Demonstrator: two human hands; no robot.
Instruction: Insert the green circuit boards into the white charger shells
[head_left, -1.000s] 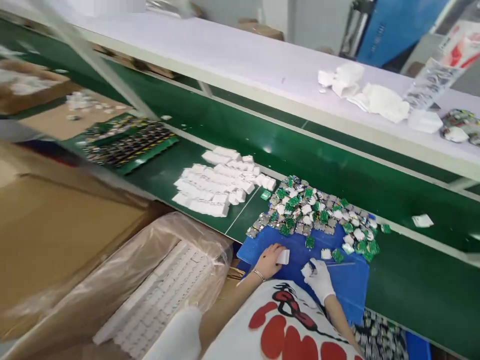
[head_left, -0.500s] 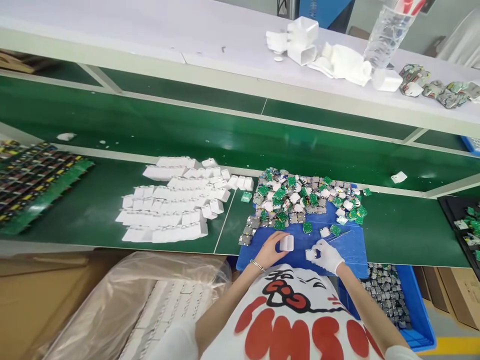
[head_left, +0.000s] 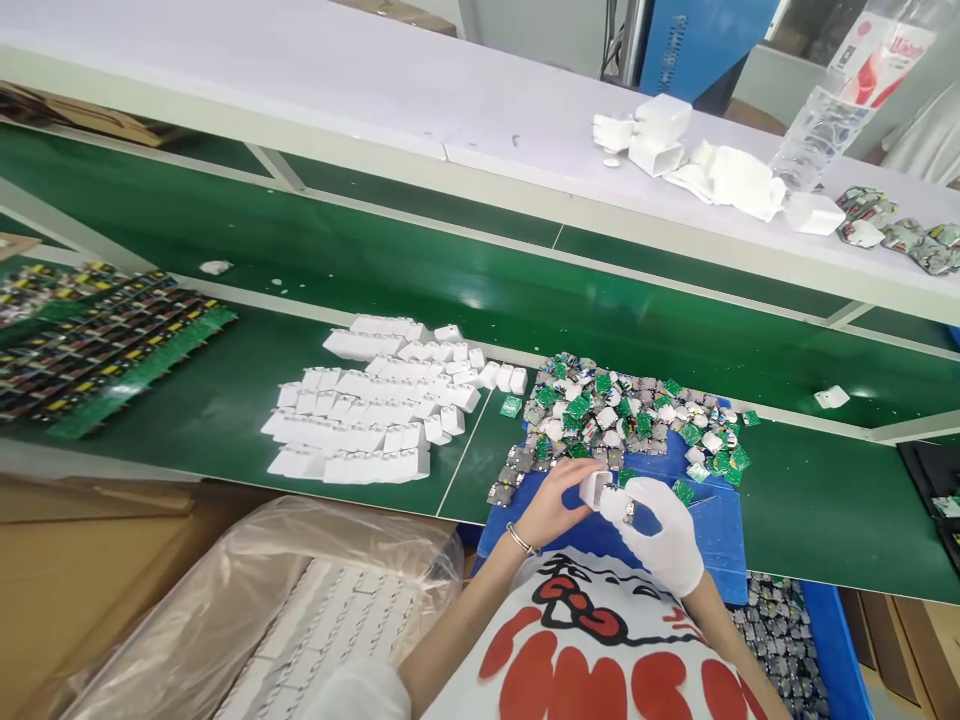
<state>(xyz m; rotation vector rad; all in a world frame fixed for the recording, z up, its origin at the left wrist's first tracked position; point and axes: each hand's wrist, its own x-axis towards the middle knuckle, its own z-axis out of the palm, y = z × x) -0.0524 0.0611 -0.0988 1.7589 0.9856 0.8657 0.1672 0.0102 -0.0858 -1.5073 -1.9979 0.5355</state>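
Note:
My bare left hand (head_left: 553,505) holds a small white plastic casing (head_left: 595,489) just above a blue mat (head_left: 712,525). My right hand (head_left: 660,530), in a white glove, pinches a small circuit board part (head_left: 628,512) right against the casing's open end. Both hands meet at the near edge of a heap of small green circuit boards and metal parts (head_left: 622,420) spread over the mat. Rows of finished white casings (head_left: 375,415) lie to the left on the green bench (head_left: 225,400).
A panel of populated circuit boards (head_left: 97,340) lies far left. A plastic-lined carton of white parts (head_left: 315,610) stands below the bench. A blue bin of parts (head_left: 787,640) sits at lower right. The white shelf (head_left: 375,90) carries casings, cloth and a plastic bottle (head_left: 825,130).
The view swung from the left to centre on the bench. My hands came together: the casing and the small part, held apart before, now touch.

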